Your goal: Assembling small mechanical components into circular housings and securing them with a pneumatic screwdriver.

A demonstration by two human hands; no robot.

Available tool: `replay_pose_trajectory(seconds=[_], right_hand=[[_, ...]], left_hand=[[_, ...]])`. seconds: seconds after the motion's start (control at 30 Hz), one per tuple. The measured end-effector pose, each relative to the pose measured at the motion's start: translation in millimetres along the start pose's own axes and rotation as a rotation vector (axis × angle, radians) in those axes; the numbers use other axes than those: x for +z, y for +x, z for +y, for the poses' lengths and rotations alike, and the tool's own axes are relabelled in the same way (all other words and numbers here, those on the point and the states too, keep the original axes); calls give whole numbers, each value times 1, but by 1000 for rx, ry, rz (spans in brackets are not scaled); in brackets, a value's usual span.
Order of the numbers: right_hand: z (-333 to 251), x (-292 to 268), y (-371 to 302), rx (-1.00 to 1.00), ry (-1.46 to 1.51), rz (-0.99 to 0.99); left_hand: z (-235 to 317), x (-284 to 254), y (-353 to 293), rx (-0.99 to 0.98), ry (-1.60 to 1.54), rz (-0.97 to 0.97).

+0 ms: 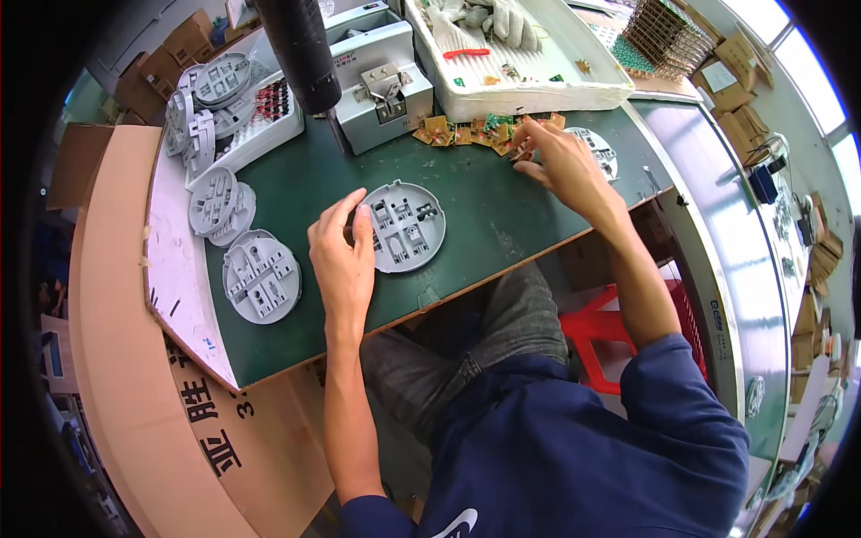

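Observation:
On the green bench top a round grey plastic housing (408,229) lies with its moulded slots and ribs facing up. My left hand (343,255) is at its left rim, thumb and fingers apart and not wrapped round it; the thumb is at or just touching the edge. Further right, my right hand (565,166) reaches to a heap of small tan and green circuit boards (489,133). Its thumb and fingers are closed on a small circuit board (520,152), partly hidden by the fingers. Another round housing (596,151) lies partly behind that hand.
Stacked grey housings (262,278) stand at the left, near a white tray (269,134) with red-and-black parts. A dark power screwdriver (305,54) hangs beside a grey machine (381,90). Behind the boards sits a white foam tray (538,99) holding gloves.

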State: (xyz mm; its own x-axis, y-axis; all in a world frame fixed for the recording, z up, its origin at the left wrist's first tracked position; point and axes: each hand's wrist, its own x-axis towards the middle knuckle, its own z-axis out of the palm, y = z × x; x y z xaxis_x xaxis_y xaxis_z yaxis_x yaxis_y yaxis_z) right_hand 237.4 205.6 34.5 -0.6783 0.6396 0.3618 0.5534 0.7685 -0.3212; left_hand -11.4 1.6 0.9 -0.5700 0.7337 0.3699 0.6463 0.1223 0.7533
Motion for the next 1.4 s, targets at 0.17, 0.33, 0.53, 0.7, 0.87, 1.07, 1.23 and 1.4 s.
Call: replay_pose_trajectory(seconds=[0.17,0.33,0.53,0.7,0.87,1.07,1.23,1.4], right_hand=[[0,1,-6,-16,59,79],[-33,-1,-6,71,399,153],[-81,5,-19,192,1119,-51],[-95,14,-21,128,1166,-59],[-104,21,-19,114,1221,-79],[-121,6,-15,13,853,2],[-108,-4,-12,-378,441,9],[-112,-7,-15,-277,441,-48]], left_hand=[[12,-4,-2,244,9,250],[60,-4,-10,182,-307,-32],[58,23,-11,-10,-696,-269],[51,18,-14,-118,-853,-376],[52,13,-17,-39,-855,-214],[44,-5,-7,-124,-875,-309],[45,-30,6,-213,-672,-454],[46,-28,4,-187,-732,-407]])
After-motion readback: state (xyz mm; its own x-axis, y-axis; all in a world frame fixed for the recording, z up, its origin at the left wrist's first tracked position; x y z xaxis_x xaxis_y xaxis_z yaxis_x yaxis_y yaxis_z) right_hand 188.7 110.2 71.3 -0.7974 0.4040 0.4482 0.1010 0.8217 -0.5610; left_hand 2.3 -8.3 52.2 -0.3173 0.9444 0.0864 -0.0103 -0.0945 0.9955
